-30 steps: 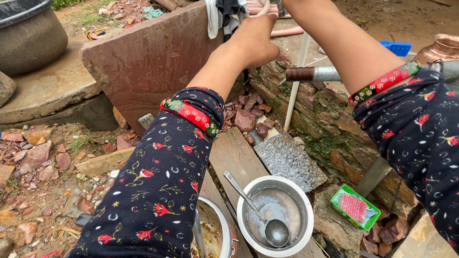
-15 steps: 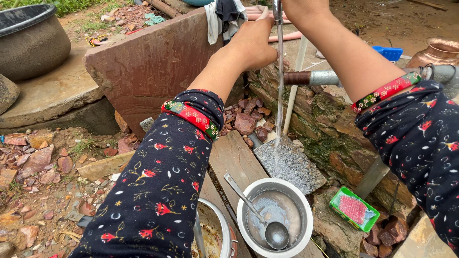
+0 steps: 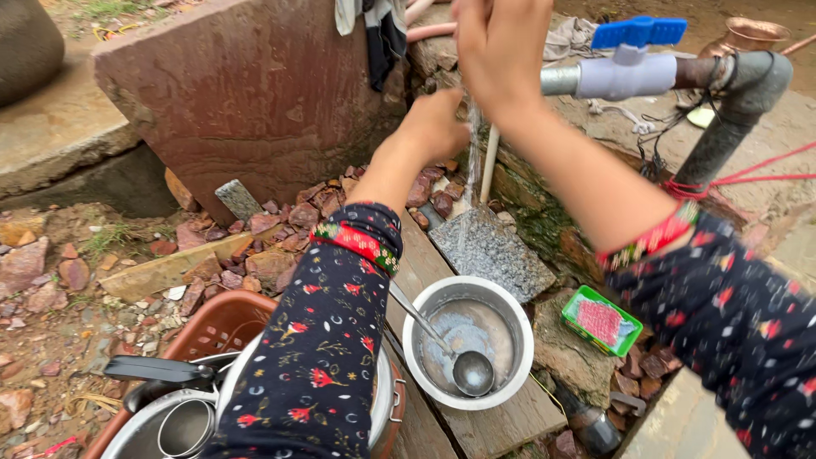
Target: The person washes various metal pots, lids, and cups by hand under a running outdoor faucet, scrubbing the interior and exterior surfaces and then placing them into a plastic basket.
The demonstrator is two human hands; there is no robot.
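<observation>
Outdoors, a stone slab (image 3: pixel 238 93) stands at ten o'clock, the pot (image 3: pixel 468 340) with its ladle (image 3: pixel 473 372) at six. Rinsing goes best with both hands kept in the stream (image 3: pixel 470 161) under the tap (image 3: pixel 633 61). Right hand (image 3: pixel 501 47) at twelve has fingers pressed together; left hand (image 3: pixel 438 123) beside it, fingers curled shut, holding nothing visible.

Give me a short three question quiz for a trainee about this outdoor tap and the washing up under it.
1. True or false: water is running from the tap past the right hand.
2. What lies in the steel bowl? A) a ladle B) a knife C) a sponge
3. What colour is the soap dish beside the bowl?

Key: 1 true. 2 A, the ladle. 3 green.
</observation>
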